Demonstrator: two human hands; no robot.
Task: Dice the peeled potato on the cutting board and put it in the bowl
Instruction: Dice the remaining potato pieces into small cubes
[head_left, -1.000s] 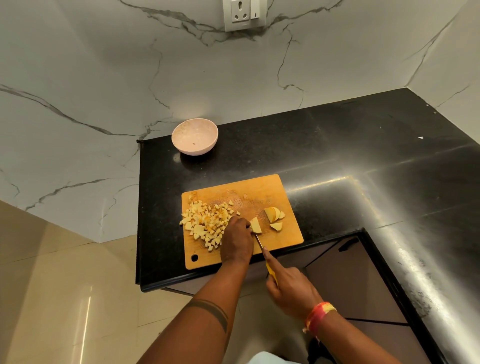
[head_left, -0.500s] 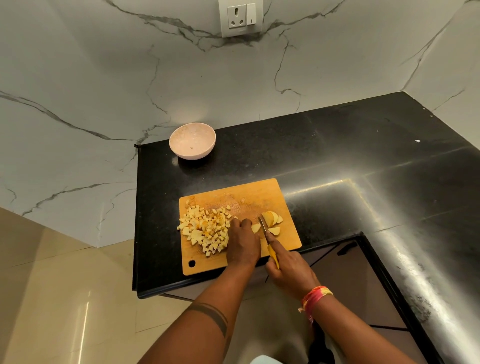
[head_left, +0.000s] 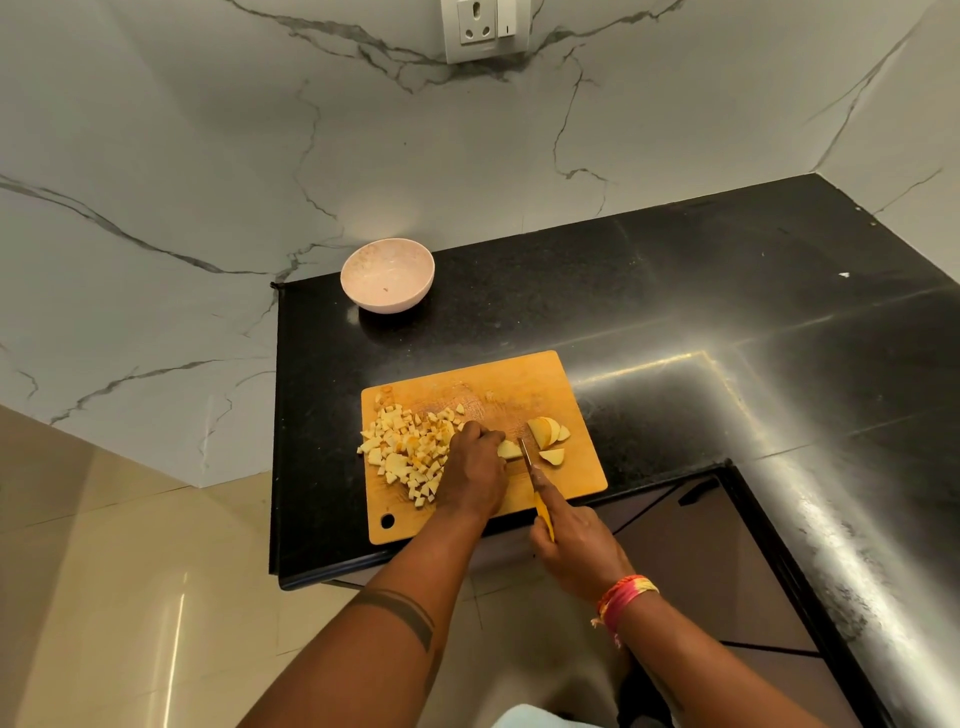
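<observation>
A wooden cutting board (head_left: 519, 384) lies on the black counter. A heap of diced potato (head_left: 405, 447) covers its left part. My left hand (head_left: 475, 467) sits beside the heap, fingers curled down on a potato piece (head_left: 510, 450). My right hand (head_left: 576, 545) grips a yellow-handled knife (head_left: 535, 480), its blade right next to that piece. A few larger potato slices (head_left: 548, 434) lie to the right of the blade. The pink bowl (head_left: 387, 280) stands at the counter's back left, far from both hands.
The black counter (head_left: 675, 312) runs right and bends toward me along a lit edge. A marble wall with a socket (head_left: 485, 28) rises behind it. Left of the counter's edge the tiled floor (head_left: 130, 571) lies below.
The knife pulled back from the slices at the right and now stands against the piece under my left hand. My left hand has stayed at the same spot on the board.
</observation>
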